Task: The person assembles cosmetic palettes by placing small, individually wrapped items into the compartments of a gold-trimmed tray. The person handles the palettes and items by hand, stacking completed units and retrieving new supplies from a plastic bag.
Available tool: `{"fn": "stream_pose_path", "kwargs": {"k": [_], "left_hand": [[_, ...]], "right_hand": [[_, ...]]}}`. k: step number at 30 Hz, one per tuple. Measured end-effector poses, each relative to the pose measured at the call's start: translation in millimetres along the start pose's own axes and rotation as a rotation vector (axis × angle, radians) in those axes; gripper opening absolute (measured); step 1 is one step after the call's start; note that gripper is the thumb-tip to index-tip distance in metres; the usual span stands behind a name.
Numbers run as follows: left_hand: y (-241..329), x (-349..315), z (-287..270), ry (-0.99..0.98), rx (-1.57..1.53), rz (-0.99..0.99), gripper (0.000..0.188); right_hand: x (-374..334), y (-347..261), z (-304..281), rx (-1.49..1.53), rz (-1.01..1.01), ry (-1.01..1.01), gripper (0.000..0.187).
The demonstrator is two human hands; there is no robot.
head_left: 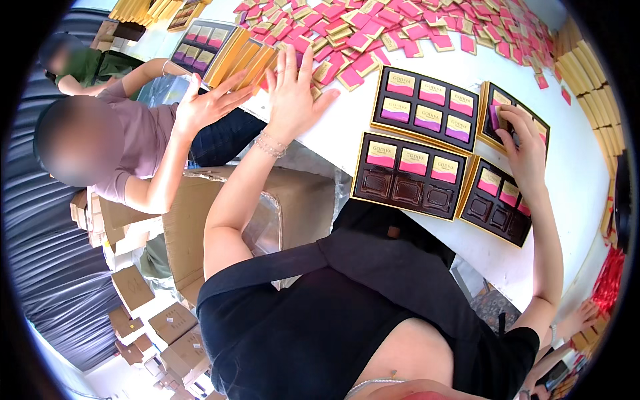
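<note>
My right hand (523,137) pinches a purple-and-gold wrapped square (495,115) over the far right box (486,135), its fingers partly hiding that box. My left hand (293,97) is raised at the near edge of a large pile of pink-and-gold squares (407,30), fingers spread, with a bit of purple showing behind the fingertips. Both rows of the far left box (425,139) are filled, pink above purple. Below it, the near left box (407,210) has a pink row over bare brown cavities. The near right box (467,218) shows the same arrangement, partly behind my right forearm.
At left, a co-worker in a mauve top (143,127) has a hand beside upright gold box parts (240,59) and another filled box (200,43). An open carton (183,233) stands beside me. Gold boxes (587,73) are stacked along the right; red strands (607,283) hang below.
</note>
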State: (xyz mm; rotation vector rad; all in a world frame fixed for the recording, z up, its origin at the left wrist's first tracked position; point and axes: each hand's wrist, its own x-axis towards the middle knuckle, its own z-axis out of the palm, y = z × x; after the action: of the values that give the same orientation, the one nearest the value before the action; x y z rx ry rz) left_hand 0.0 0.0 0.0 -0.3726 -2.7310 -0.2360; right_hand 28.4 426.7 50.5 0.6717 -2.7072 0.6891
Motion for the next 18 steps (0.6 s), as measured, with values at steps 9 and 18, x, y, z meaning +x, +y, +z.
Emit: {"fn": "stream_pose_path", "kwargs": {"k": [9, 18], "left_hand": [[-24.2, -6.2, -18.1, 0.131, -0.219, -0.102, 0.044], [-30.6, 58.3, -26.9, -0.118, 0.338, 0.051, 0.019]], "right_hand": [[14.7, -10.8, 0.9, -0.054, 0.101, 0.026, 0.031], [14.0, -2.9, 4.3, 0.06, 0.097, 0.084, 0.029]]}}
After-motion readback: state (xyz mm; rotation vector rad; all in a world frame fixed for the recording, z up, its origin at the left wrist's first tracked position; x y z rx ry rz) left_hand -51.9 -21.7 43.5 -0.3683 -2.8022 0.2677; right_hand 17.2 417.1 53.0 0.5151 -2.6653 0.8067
